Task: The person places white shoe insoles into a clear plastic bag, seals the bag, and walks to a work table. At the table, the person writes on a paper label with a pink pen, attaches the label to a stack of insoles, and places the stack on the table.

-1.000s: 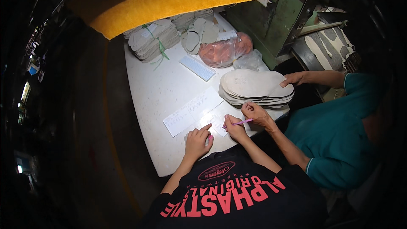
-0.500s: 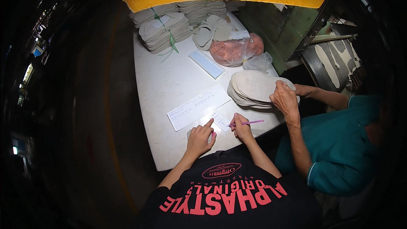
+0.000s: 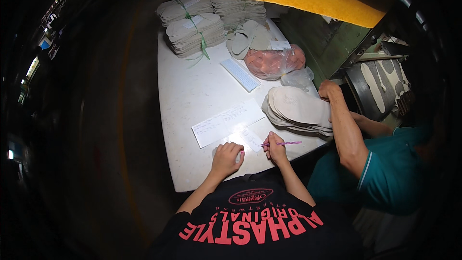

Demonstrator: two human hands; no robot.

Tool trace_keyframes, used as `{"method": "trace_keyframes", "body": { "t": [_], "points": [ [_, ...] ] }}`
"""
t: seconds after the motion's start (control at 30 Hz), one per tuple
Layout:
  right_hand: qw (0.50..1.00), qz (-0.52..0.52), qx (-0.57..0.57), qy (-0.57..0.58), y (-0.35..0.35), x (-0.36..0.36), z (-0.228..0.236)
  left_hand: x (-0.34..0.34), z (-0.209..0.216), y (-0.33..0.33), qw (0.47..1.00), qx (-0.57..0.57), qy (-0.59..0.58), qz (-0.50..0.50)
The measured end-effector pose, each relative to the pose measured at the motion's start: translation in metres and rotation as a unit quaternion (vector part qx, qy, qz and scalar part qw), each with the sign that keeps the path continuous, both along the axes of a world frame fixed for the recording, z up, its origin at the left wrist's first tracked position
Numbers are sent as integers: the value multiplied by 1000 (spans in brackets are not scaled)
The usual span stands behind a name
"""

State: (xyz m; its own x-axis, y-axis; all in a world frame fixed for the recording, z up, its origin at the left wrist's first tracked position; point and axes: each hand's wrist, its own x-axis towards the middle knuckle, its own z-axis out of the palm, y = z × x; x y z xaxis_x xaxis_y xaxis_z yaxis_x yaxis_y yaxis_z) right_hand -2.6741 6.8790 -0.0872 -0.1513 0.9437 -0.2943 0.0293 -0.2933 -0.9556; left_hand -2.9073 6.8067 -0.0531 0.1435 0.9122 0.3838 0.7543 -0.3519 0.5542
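Note:
My right hand [image 3: 275, 149] grips a purple pen [image 3: 291, 143], its tip on a small white paper slip [image 3: 251, 140] with handwriting. My left hand [image 3: 226, 160] rests on the table's near side with its fingers curled. A pale edge and a bit of pink show beside its fingers; what it holds is mostly hidden. Beyond the slip lies a longer white sheet [image 3: 226, 124] with written lines. To the right of my hands stands a stack of pale sole-shaped pieces [image 3: 293, 103].
A co-worker in a teal shirt [image 3: 392, 183] reaches past the stack from the right. On the white table [image 3: 180, 96] lie a pad [image 3: 240, 75], a clear bag of orange-pink pieces [image 3: 274, 62] and tied bundles of soles [image 3: 195, 36]. A green machine [image 3: 308, 38] stands behind.
My left index finger, stretched toward the slip before, is now curled back. The co-worker's hand has left the stack's top and moved to its far side. The view has shifted slightly.

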Motion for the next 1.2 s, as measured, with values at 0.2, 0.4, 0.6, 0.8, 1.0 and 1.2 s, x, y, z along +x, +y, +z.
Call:
{"method": "trace_keyframes", "body": {
  "t": [0.2, 0.4, 0.6, 0.8, 1.0, 1.2],
  "points": [
    [998, -10, -20, 58, 3, 2, 2, -3, 1, -1, 1000, -6, 17, -1],
    [996, 33, -57, 64, 12, 9, 0, -8, 3, -3, 1000, -20, 10, -5],
    [992, 68, -93, 57, 19, 16, 8, -13, 2, -5, 999, -33, 1, -4],
    [989, 88, -114, 13, 25, 14, 13, -18, 1, -6, 998, -58, -20, -14],
    [988, 97, -115, -41, 29, 9, 19, -23, -3, -6, 997, -68, -38, -25],
    [981, 113, -151, -41, 37, 11, 24, -26, -5, -6, 995, -78, -54, -32]
  ]
}}
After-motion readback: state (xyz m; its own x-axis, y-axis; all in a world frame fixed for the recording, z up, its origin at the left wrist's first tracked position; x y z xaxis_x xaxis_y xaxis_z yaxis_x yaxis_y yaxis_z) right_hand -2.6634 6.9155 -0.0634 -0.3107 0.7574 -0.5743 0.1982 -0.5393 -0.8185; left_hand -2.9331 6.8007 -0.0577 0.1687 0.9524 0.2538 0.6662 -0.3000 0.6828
